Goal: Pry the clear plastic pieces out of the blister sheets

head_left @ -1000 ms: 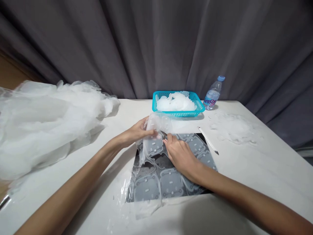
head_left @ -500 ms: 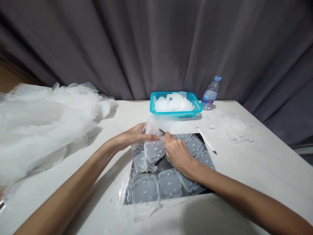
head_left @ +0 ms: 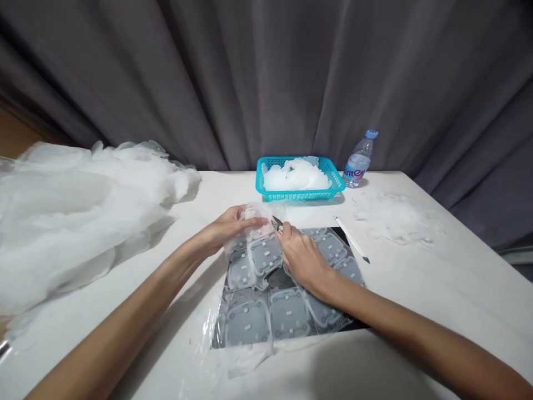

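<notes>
A translucent sheet of moulded, rounded-square pieces (head_left: pixel 266 254) lies over a black mat (head_left: pixel 285 279), its far part lifted and bent. My left hand (head_left: pixel 233 226) is closed on that far part, thumb on top and fingers behind it. My right hand (head_left: pixel 306 258) is closed around small scissors (head_left: pixel 276 223), whose metal blades point up and left at the sheet beside my left fingertips. The scissors' handles are hidden in my palm. More moulded pieces (head_left: pixel 249 323) of the sheet spread towards me and to the right.
At the back stands a turquoise basket (head_left: pixel 303 195) of white translucent pieces, with a water bottle (head_left: pixel 357 164) beside it. A large heap of translucent sheets (head_left: pixel 79 211) covers the left. On the right lie a white pen-like tool (head_left: pixel 352 240) and thin trimmings (head_left: pixel 395 218).
The lifted far part of the sheet has folded down under my left hand, and my left thumb has shifted slightly up and left. My right hand has barely moved.
</notes>
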Demonstrator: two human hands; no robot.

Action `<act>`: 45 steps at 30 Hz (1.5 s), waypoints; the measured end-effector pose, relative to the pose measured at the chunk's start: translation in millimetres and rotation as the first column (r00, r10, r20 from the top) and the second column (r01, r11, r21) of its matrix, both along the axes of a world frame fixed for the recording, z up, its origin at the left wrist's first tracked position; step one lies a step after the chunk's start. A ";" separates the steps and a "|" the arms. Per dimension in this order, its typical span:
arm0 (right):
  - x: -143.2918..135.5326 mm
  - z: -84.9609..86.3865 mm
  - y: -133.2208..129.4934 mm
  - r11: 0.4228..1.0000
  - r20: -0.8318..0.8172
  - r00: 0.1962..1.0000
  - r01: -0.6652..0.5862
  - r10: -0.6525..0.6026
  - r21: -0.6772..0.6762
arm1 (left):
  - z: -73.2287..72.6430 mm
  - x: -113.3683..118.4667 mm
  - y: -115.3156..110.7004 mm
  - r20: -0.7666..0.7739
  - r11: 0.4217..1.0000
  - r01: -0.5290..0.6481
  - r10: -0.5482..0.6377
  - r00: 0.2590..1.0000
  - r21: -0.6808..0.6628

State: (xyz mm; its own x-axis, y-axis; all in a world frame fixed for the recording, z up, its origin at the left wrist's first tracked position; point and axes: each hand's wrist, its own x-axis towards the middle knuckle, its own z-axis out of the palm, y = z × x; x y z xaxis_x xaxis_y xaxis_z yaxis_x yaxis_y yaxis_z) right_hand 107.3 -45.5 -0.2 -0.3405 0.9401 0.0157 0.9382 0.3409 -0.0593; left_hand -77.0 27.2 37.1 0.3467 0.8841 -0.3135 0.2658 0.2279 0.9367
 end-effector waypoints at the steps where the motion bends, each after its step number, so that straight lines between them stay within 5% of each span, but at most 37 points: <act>1: 0.1 0.9 -1.4 1.000 -0.011 1.000 0.009 -0.009 -0.010 | 0.2 -0.2 0.2 -0.002 1.000 -0.004 0.004 1.000 0.003; 14: 0.3 15.6 -2.3 1.000 -0.026 0.999 0.023 -0.023 -0.009 | 0.2 0.9 -0.7 0.000 0.999 0.020 -0.020 1.000 0.041; 25: -8.2 8.8 5.4 0.998 0.032 0.999 0.036 -0.038 0.058 | -2.8 -0.9 -3.3 -0.030 0.997 0.055 -0.053 0.998 0.056; 45: -6.3 1.1 7.6 0.992 0.009 0.998 0.068 -0.070 0.110 | -8.2 1.6 -2.3 -0.054 0.994 -0.060 0.065 0.996 0.088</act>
State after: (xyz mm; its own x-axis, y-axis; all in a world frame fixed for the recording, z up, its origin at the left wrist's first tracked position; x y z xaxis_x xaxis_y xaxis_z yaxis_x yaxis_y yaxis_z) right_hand 101.0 -37.9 1.0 -0.2756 0.9543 0.1156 0.9602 0.2790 -0.0133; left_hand -75.4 24.8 28.9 0.2736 0.9281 -0.2527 0.3069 0.1648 0.9374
